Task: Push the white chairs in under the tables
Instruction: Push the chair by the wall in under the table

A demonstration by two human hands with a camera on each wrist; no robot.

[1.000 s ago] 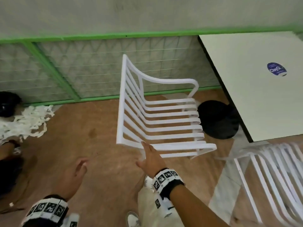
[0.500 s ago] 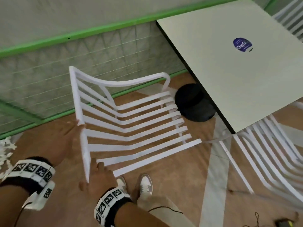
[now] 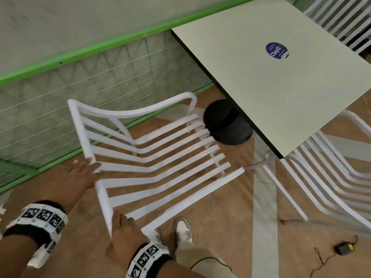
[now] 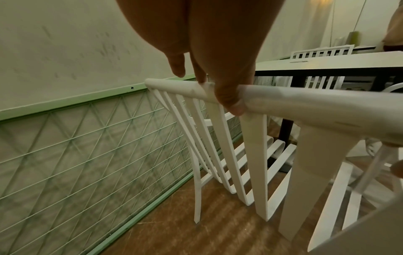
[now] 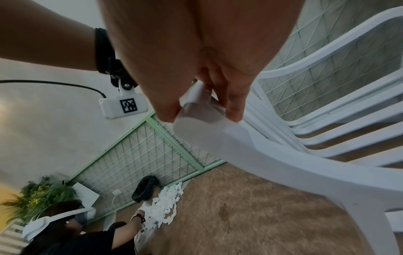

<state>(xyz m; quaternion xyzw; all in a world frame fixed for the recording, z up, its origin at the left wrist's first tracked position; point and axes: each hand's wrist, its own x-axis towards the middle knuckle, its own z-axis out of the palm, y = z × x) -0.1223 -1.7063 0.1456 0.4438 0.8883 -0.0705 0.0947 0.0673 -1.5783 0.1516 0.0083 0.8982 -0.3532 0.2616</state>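
A white slatted plastic chair stands on the brown floor, its seat facing the pale table at the right. My left hand grips the middle of the chair's top rail, thumb hooked over it. My right hand grips the rail's near corner, fingers curled round it. The front of the seat sits close to the table's black round base, short of the table edge.
A second white chair is tucked at the table's near side and another stands beyond it. A green-framed mesh fence runs along the wall on the left. A black adapter with cable lies on the floor. Another person crouches behind.
My left hand has come up and taken hold of the top rail beside my right hand. The chair has turned and moved closer to the table; my view swung right.
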